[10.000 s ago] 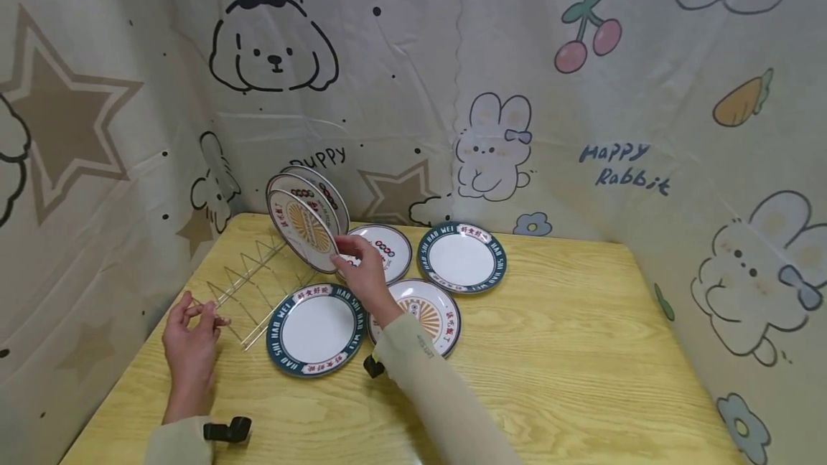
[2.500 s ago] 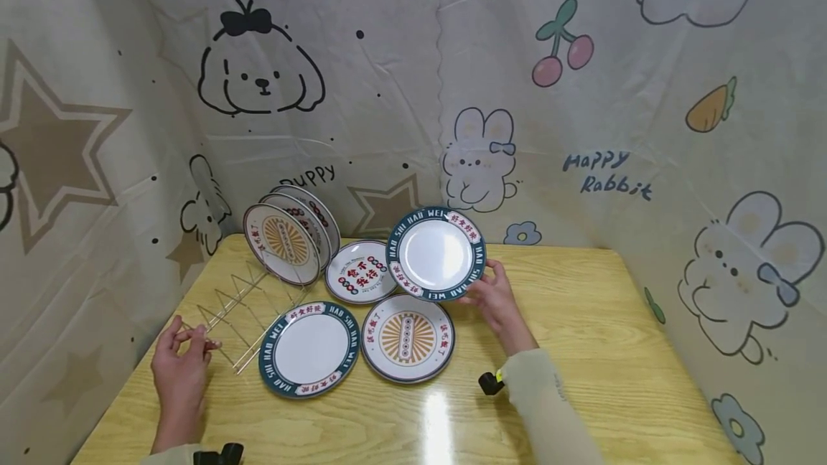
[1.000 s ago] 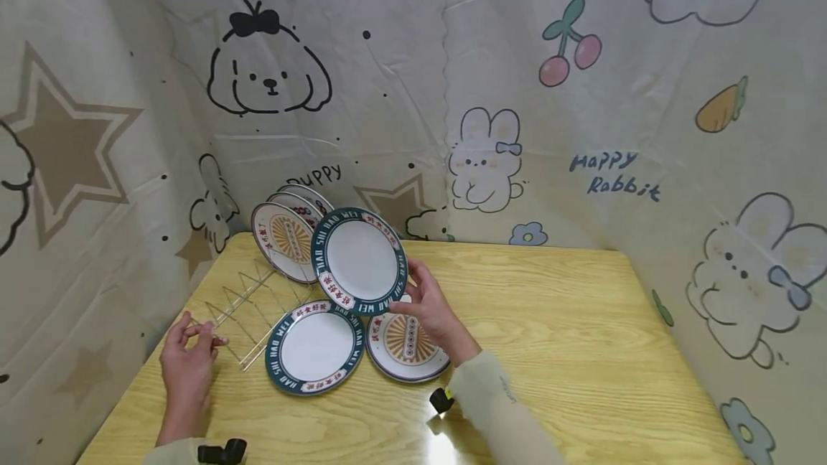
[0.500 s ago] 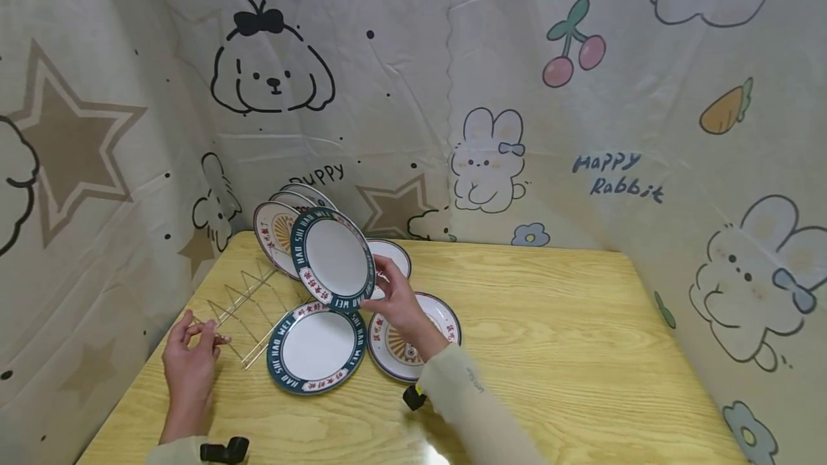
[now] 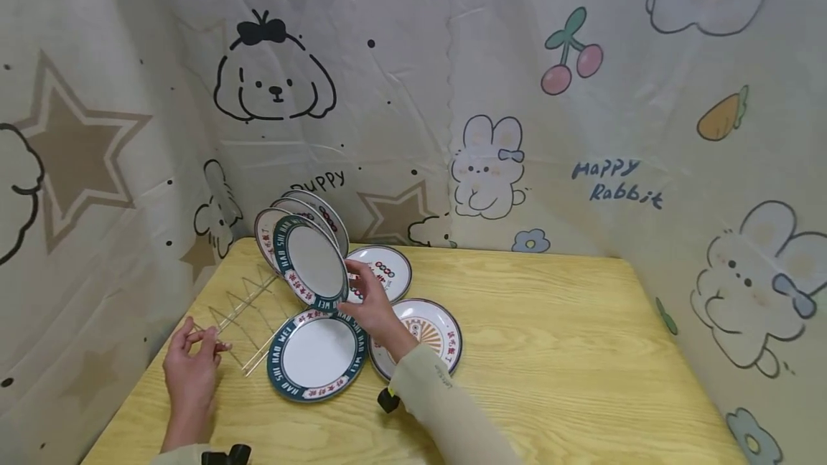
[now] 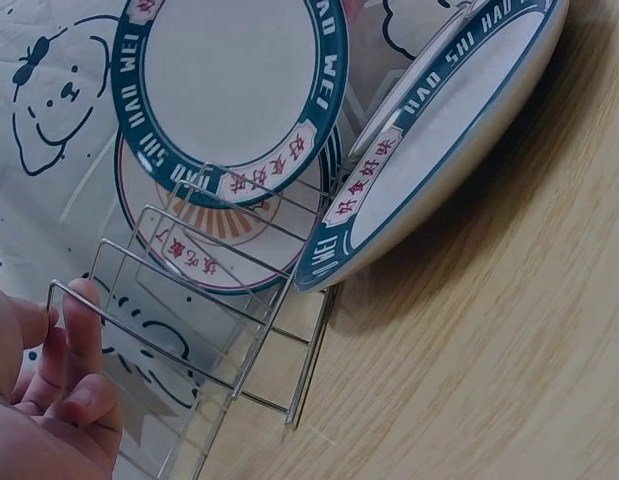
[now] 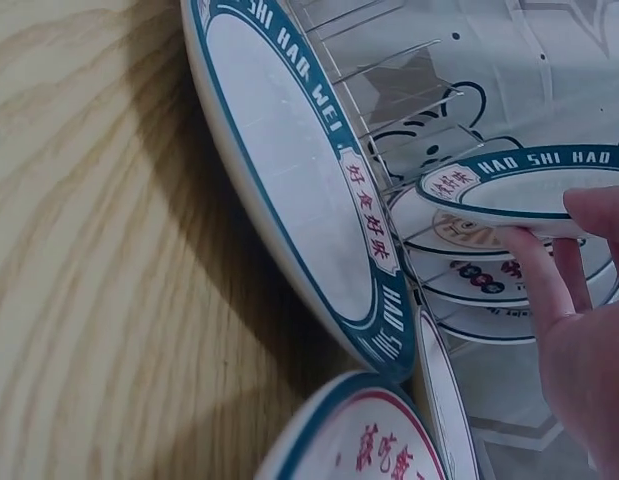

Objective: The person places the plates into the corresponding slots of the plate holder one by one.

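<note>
My right hand (image 5: 371, 307) pinches the right rim of a green-rimmed white plate (image 5: 315, 264), which is tilted nearly upright over the far part of a wire dish rack (image 5: 248, 300). Behind it several plates stand in the rack, the nearest an orange-sunburst plate (image 5: 266, 235) mostly hidden by the held one. Thumb and fingers of my left hand (image 5: 192, 372) hold the rack's near end wire, also seen in the left wrist view. Whether the held plate touches the rack's wires, I cannot tell. In the right wrist view my right hand (image 7: 589, 330) has its thumb on the plate's face.
A second green-rimmed plate (image 5: 316, 357) lies against the rack's right side. Beside it are another sunburst plate (image 5: 429, 332) and a plate with red lettering (image 5: 390, 268). The wooden table (image 5: 568, 350) stretches to the right; a printed cloth (image 5: 400, 92) hangs behind.
A sunburst plate went into the rack. My right hand then lifted the green-rimmed plate from the back right and carried it left to the rack, turning it upright. My left hand stayed on the rack.
</note>
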A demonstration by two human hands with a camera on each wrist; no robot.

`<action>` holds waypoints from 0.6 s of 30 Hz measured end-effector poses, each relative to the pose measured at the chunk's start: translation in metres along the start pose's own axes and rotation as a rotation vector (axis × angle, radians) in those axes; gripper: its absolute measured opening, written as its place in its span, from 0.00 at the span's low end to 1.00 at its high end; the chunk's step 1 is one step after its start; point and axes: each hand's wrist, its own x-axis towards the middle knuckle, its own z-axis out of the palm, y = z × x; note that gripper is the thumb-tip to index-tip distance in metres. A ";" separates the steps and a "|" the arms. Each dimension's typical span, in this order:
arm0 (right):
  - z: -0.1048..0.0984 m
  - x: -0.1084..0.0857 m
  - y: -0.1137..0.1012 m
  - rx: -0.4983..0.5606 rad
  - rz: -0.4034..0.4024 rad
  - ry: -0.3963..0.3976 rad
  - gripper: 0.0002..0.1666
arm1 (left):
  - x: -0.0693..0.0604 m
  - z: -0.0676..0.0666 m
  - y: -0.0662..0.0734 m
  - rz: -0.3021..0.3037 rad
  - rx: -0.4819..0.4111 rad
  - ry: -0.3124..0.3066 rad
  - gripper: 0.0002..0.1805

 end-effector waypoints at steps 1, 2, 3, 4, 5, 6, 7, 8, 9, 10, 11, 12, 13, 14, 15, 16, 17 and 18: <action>0.002 0.001 0.000 -0.004 0.003 0.001 0.49 | 0.000 -0.001 0.000 -0.002 -0.003 0.002 0.37; 0.003 0.002 0.001 -0.006 0.008 0.003 0.49 | 0.000 -0.001 0.001 -0.005 -0.006 0.000 0.37; 0.005 0.002 0.001 -0.008 0.010 0.011 0.50 | 0.000 -0.001 0.001 -0.006 -0.010 -0.003 0.37; 0.005 0.004 0.001 -0.007 0.006 0.020 0.49 | 0.000 -0.001 0.002 -0.005 -0.011 -0.006 0.37; 0.006 0.005 0.002 -0.006 0.003 0.028 0.49 | 0.000 0.000 0.002 -0.003 -0.012 -0.008 0.37; 0.006 0.006 0.002 -0.008 0.007 0.039 0.49 | 0.001 0.000 0.002 0.001 -0.013 -0.008 0.37; 0.006 0.007 0.002 -0.005 0.001 0.043 0.49 | 0.001 0.001 0.003 0.005 -0.012 -0.007 0.37; 0.007 0.008 0.003 -0.003 0.000 0.044 0.49 | 0.002 0.001 0.003 0.008 -0.010 -0.006 0.37; 0.008 0.009 0.003 -0.002 -0.001 0.044 0.49 | 0.002 0.001 0.004 0.009 -0.010 -0.002 0.37; 0.008 0.010 0.004 -0.001 -0.002 0.041 0.49 | 0.003 0.000 0.004 0.007 -0.008 0.000 0.37; 0.009 0.010 0.004 -0.003 0.000 0.038 0.49 | 0.003 0.000 0.004 0.003 -0.011 0.001 0.37; 0.010 0.010 0.004 -0.007 0.001 0.033 0.49 | 0.003 -0.001 0.004 -0.004 -0.011 0.003 0.37; 0.011 0.010 0.005 -0.002 -0.006 0.025 0.49 | 0.002 -0.001 0.004 -0.011 -0.009 0.005 0.37; 0.012 0.010 0.005 -0.004 -0.007 0.018 0.49 | 0.002 -0.002 0.004 -0.016 -0.011 0.003 0.37; 0.012 0.009 0.006 -0.008 -0.011 0.009 0.50 | 0.001 -0.002 0.004 -0.018 -0.012 0.004 0.37; 0.013 0.008 0.006 -0.017 -0.013 0.001 0.50 | -0.001 -0.001 0.003 -0.020 -0.010 0.002 0.37; 0.013 0.007 0.006 -0.028 -0.014 -0.009 0.50 | -0.002 -0.001 0.003 -0.022 -0.011 0.002 0.37; 0.013 0.006 0.006 -0.035 -0.017 -0.019 0.50 | -0.003 0.000 0.003 -0.019 -0.010 0.003 0.37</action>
